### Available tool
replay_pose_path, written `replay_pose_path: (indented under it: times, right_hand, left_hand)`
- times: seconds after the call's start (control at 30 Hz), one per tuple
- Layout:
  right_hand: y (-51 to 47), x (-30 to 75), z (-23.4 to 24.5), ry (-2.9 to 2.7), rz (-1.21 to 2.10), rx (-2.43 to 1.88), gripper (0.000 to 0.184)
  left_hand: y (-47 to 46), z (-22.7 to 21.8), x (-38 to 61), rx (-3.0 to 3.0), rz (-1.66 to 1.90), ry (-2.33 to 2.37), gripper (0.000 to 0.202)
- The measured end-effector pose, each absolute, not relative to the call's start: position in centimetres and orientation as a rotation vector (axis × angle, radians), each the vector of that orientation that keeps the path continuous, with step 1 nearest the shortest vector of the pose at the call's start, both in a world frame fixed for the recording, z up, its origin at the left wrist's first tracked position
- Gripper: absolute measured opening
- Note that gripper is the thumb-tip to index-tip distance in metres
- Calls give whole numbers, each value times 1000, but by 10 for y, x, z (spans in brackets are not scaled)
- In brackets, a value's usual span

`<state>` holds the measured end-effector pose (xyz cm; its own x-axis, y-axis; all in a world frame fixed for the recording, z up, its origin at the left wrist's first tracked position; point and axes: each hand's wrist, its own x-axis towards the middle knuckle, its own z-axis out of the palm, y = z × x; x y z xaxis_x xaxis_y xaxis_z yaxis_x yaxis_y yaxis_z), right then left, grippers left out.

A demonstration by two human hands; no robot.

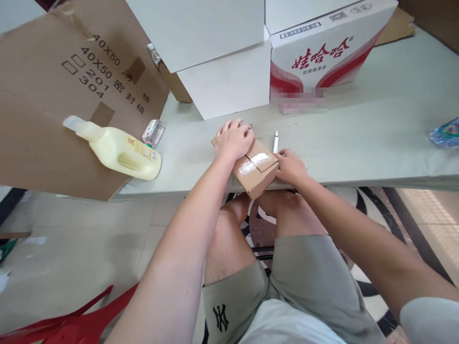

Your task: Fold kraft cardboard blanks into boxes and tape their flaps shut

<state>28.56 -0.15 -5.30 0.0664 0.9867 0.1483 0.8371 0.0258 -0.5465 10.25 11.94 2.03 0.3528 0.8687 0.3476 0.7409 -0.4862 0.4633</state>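
A small brown cardboard box (pixel 253 157), with a strip of shiny clear tape across its top seam, lies at the table's front edge, one corner jutting over it. My left hand (pixel 234 139) is laid over the far left end of the box, its fingers bent around that end. At the right corner, my right hand (pixel 292 167) grips the box's side with curled fingers; the fingertips are partly hidden. Just beyond my right hand a slim white utility knife (pixel 276 141) rests on the table.
A yellow bottle (pixel 125 153) and a small clear packet (pixel 153 133) are at left, beside a large printed carton (pixel 71 95). White boxes (pixel 229 76) and a red-and-white water carton (pixel 319 62) stand at the back. A shiny blue wrapper (pixel 446 133) lies far right.
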Motion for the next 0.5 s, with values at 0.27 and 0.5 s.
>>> replay_pose_path:
  times: [0.27,0.5]
  right_hand:
    - [-59,319,-26,-1608,432,-1888,28]
    - [-129,326,43,-1323,574,-1439,30]
  left_hand:
    - [112,27,105,2357,779,1499,19]
    - [108,30,106,2370,799,1485,15]
